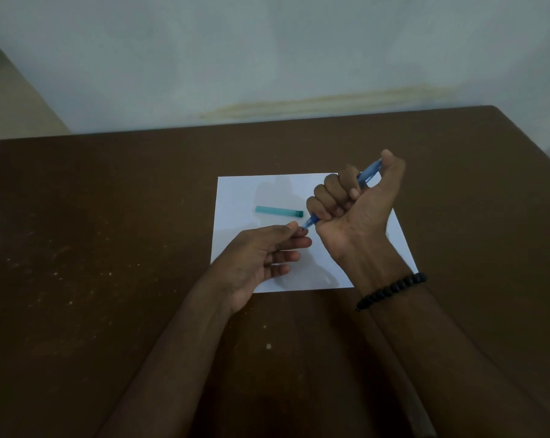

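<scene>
My right hand (359, 213) grips a blue pen (367, 173) in a fist above a white sheet of paper (235, 197). The pen slants from upper right down to lower left, with the thumb over its top end. My left hand (261, 254) pinches the pen's tip (306, 225) between thumb and forefinger; its other fingers are loosely curled. A small teal tube (278, 211), capped dark at its right end, lies on the paper just beyond the left hand.
The paper lies on a dark brown table (109, 232) whose far edge meets a pale wall (267, 58). The table's right corner is at the upper right. A black bead bracelet (390, 290) circles my right wrist.
</scene>
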